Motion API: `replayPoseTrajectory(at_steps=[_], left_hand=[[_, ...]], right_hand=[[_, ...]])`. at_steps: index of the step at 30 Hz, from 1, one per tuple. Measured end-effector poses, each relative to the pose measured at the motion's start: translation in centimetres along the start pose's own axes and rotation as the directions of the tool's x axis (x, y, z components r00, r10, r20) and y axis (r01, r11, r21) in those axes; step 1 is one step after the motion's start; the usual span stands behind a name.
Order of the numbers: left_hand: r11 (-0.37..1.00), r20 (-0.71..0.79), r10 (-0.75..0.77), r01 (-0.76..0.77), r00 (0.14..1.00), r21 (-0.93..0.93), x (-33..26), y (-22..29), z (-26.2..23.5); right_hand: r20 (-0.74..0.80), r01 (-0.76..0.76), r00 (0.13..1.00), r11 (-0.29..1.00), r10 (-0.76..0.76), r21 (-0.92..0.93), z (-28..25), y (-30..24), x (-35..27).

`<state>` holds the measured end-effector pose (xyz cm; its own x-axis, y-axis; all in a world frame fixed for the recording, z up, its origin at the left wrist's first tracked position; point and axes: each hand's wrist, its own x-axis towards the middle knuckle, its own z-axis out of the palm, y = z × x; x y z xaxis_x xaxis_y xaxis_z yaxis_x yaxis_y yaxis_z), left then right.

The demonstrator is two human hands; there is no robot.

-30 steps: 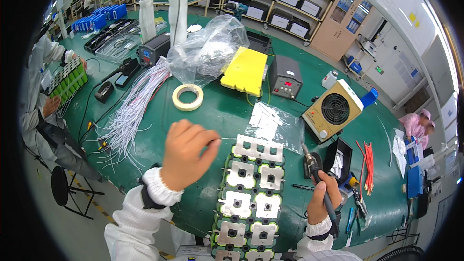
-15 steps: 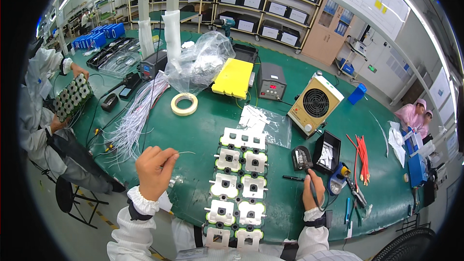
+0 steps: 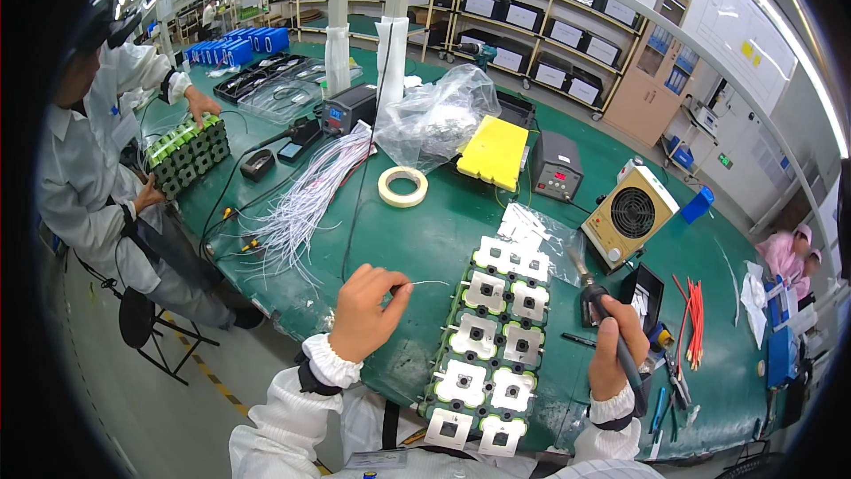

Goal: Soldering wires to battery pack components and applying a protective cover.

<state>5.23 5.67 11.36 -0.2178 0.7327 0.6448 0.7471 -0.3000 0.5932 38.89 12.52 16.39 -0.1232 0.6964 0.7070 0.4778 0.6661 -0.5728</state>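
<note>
The left hand [image 3: 369, 314] pinches a wire [image 3: 432, 282], likely pliant; the right hand [image 3: 613, 357] grips an iron [image 3: 595, 291]. Between them on the bench [image 3: 399, 240] lies the pack [image 3: 479, 350]; it looks heavy, stiff, best held by both sides.

Left hand [image 3: 368, 312] pinched thumb-to-forefinger, pointing right, right hand [image 3: 607, 366] curled in a grip, sleeved forearms [image 3: 282, 412] reaching in from near side.

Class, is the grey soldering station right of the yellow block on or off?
The grey station is on: its display glows red.
</note>
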Motion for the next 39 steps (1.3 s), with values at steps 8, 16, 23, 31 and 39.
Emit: replayPoseTrajectory(at_steps=[8, 16, 23, 31, 39], left_hand=[[0.999, -0.127, 0.027, -0.023, 0.991, 0.037, -0.1, -1.7, 3.6], [0.997, -0.302, 0.082, -0.080, 0.950, 0.017, -1.4, -3.8, 7.1], [0.992, -0.353, 0.125, -0.117, 0.927, 0.045, -2.2, -4.2, 7.4], [0.995, -0.333, 0.104, -0.102, 0.937, 0.024, -2.2, -4.2, 7.3], [0.995, -0.320, 0.101, -0.101, 0.942, 0.014, -2.2, -4.2, 7.5]], right_hand=[[0.366, -0.015, 0.930, 0.987, -0.045, 0.160, 3.8, -5.5, 3.0], [0.472, 0.051, 0.879, 0.998, -0.062, 0.036, 5.5, -6.6, 3.8], [0.514, 0.042, 0.858, 0.999, -0.031, -0.010, 6.0, -6.9, 3.4], [0.505, 0.035, 0.863, 0.998, -0.006, -0.048, 6.5, -6.8, 3.2], [0.502, -0.010, 0.864, 0.999, 0.031, -0.045, 6.5, -6.7, 3.0]])
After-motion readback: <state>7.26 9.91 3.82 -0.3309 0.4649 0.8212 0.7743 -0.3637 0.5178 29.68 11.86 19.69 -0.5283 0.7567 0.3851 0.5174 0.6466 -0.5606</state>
